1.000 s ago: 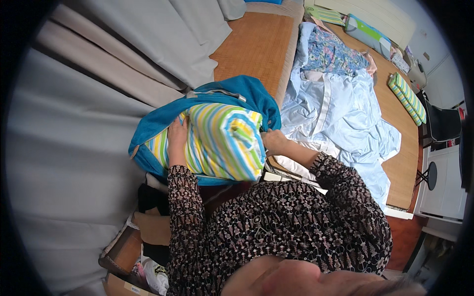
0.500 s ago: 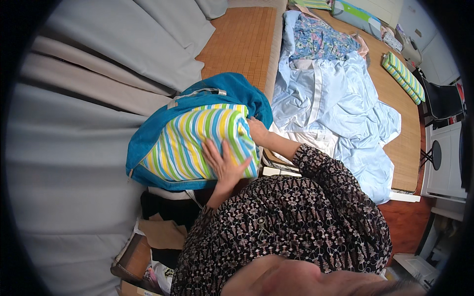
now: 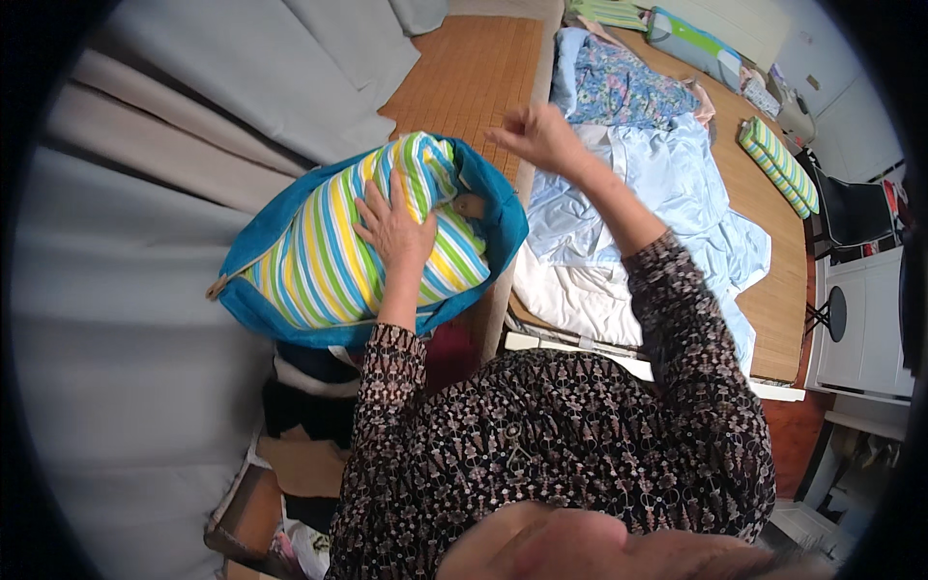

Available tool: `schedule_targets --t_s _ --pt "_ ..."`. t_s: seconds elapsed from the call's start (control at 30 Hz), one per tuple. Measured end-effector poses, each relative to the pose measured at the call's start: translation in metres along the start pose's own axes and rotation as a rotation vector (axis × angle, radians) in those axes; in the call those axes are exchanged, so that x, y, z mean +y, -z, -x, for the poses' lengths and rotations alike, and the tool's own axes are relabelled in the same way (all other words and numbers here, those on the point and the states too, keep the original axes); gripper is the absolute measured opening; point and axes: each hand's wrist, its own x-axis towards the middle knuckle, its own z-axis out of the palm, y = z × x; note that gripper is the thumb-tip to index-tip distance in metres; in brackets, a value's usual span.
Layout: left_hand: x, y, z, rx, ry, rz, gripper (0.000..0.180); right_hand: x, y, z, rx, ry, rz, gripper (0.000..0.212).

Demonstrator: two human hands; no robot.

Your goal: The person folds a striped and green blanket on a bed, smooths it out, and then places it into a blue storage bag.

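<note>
A teal zip bag (image 3: 338, 336) lies with its mouth wide. A puffy bundle of fabric (image 3: 300, 266), striped yellow, green, blue and white, fills it. On top of the bundle rests my left hand (image 3: 396, 227), flat with fingers spread. My right hand (image 3: 541, 140) is raised beyond the bag's right end, off the bundle; its fingers are loosely curled, and nothing shows in them. A small tan patch (image 3: 469, 205) shows inside the bag's right end. The bag's zipper edge (image 3: 271, 253) runs along the left part of the bundle.
Right of the bag, a bed carries a light blue satin cloth (image 3: 677, 193), a blue floral cloth (image 3: 628, 87) and a folded striped piece (image 3: 778, 166). Grey curtains (image 3: 126, 319) hang at left. A wooden box (image 3: 246, 507) with odds and ends stands below. A black chair (image 3: 851, 198) stands far right.
My right hand has let go of the bundle's right end and risen up and away. My left hand has moved up and left over the bundle. The bag's right end now gapes wider.
</note>
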Motion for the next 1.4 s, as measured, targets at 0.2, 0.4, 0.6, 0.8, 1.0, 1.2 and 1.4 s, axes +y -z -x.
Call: schedule_targets --t_s 0.2,0.4,0.6,0.8,1.0,1.2,1.4 --pt "0.003 -0.016 0.029 -0.004 -0.125 -0.085 0.097 0.05 -0.129 0.045 -0.001 -0.238 0.262 0.076" --pt "0.003 0.005 0.046 0.011 -0.263 0.004 0.098 0.081 -0.162 0.005 0.154 -0.412 0.242 0.029" --pt "-0.011 0.018 0.046 0.023 -0.413 -0.043 0.088 0.004 -0.104 -0.013 0.186 -0.172 -0.674 0.021" --pt "-0.029 0.031 0.037 0.055 -0.354 0.117 0.067 -0.118 -0.018 0.016 -0.119 0.447 -0.613 0.023" --pt "-0.021 -0.049 -0.077 0.212 -0.272 -0.088 0.062 -0.08 -0.076 -0.051 0.069 0.053 -0.805 0.026" --pt "-0.026 -0.049 -0.093 0.084 -0.258 0.19 0.055 -0.043 -0.051 -0.004 0.255 0.003 -0.137 0.065" --pt "-0.059 -0.034 -0.077 -0.301 -0.018 0.492 0.054 -0.108 -0.101 0.091 0.076 0.482 -0.232 0.028"
